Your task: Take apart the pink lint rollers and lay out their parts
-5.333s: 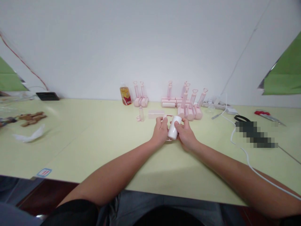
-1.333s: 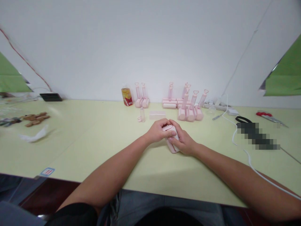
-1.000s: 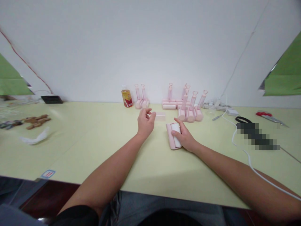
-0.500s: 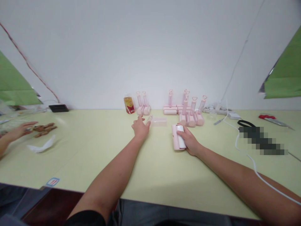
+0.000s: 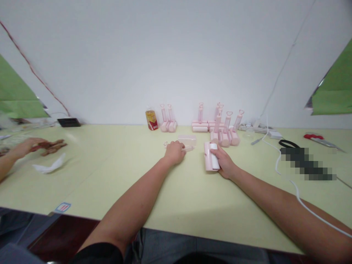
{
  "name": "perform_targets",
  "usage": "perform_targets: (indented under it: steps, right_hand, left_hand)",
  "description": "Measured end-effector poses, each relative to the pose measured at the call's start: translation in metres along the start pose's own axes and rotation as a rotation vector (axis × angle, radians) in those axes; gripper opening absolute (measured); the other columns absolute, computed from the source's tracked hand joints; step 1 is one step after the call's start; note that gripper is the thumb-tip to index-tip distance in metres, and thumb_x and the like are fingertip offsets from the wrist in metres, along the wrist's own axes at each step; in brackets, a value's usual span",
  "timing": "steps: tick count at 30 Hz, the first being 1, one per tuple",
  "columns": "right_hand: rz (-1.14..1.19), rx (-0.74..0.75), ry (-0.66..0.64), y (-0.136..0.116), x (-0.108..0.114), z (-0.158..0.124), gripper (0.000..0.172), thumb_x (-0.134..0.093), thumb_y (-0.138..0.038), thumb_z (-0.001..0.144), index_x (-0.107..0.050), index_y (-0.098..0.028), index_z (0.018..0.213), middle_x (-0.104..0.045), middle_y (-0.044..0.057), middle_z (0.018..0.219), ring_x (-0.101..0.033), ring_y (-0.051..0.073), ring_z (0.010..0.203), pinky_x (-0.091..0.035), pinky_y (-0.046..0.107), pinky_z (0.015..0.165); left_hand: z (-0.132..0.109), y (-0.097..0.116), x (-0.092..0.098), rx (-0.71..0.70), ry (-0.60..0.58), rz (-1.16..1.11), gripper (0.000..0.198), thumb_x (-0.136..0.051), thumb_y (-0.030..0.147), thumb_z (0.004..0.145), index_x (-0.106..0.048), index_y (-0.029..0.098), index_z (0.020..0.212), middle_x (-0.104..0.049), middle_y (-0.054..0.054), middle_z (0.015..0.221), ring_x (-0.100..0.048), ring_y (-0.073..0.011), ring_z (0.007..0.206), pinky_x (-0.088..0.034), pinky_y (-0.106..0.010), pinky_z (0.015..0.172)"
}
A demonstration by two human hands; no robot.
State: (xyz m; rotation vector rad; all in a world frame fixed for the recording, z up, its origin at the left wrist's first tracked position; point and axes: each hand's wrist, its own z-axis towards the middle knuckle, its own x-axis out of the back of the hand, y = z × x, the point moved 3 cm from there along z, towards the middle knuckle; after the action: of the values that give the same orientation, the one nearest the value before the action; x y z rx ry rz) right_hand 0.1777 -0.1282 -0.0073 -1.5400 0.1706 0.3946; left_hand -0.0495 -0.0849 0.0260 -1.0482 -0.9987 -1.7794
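My right hand is wrapped round a pink lint roller head with a white roll showing, raised over the table. To its left, my left hand has its fingers closed on a clear pink handle. The handle's heart-shaped end pokes out on the left of the hand, and its middle is hidden under the fingers. Just behind lies a clear plastic cover, flat on the table. Several pink lint rollers stand behind my right hand with their heart-ended handles up.
Two more lint rollers stand by a yellow-and-red bottle near the wall. At right are a white cable, a power strip and a red-handled tool. A co-worker's hand touches a brown object at left, near white paper.
My left hand has moved right and nearer to me, closing on the clear handle and turning it. My right hand still holds the roller head. The co-worker's hand has reached the brown object.
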Motion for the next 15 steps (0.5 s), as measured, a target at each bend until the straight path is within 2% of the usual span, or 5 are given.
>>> perform_targets:
  steps: [3,5,9,15]
  right_hand:
    - [0.044,0.023,0.055,0.0,0.011,0.011,0.045,-0.068,-0.037,0.074,-0.056,-0.028,0.116,-0.068,-0.003,0.082,-0.061,0.016,0.066,-0.047,0.025,0.055]
    - [0.093,0.033,0.109,0.0,0.02,0.018,0.04,-0.067,-0.035,0.073,-0.058,-0.026,0.11,-0.068,-0.002,0.081,-0.061,0.016,0.067,-0.049,0.026,0.057]
    - [0.157,0.01,0.166,-0.001,0.031,0.026,0.033,-0.068,-0.031,0.072,-0.059,-0.023,0.103,-0.068,-0.002,0.076,-0.061,0.016,0.063,-0.051,0.027,0.056]
    - [0.121,-0.057,0.09,-0.001,0.029,0.022,0.032,-0.067,-0.036,0.073,-0.056,-0.022,0.1,-0.067,0.0,0.069,-0.062,0.018,0.057,-0.051,0.03,0.051]
  left_hand:
    - [-0.008,0.017,0.006,-0.139,-0.066,-0.121,0.023,-0.052,0.03,0.087,-0.065,0.018,0.102,-0.066,-0.008,0.098,-0.058,-0.0204,0.088,-0.044,-0.033,0.08]
    - [-0.013,0.028,0.012,-0.223,-0.107,-0.265,0.023,-0.049,0.031,0.09,-0.061,0.018,0.104,-0.065,-0.005,0.092,-0.057,-0.017,0.08,-0.044,-0.029,0.072]
    - [-0.022,0.046,0.021,-0.33,-0.139,-0.484,0.022,-0.05,0.033,0.09,-0.059,0.016,0.1,-0.059,0.0,0.079,-0.051,-0.0145,0.07,-0.039,-0.027,0.065]
    - [-0.027,0.062,0.024,-0.38,-0.142,-0.521,0.028,-0.048,0.037,0.093,-0.063,0.015,0.101,-0.062,-0.002,0.084,-0.053,-0.0148,0.074,-0.039,-0.026,0.067]
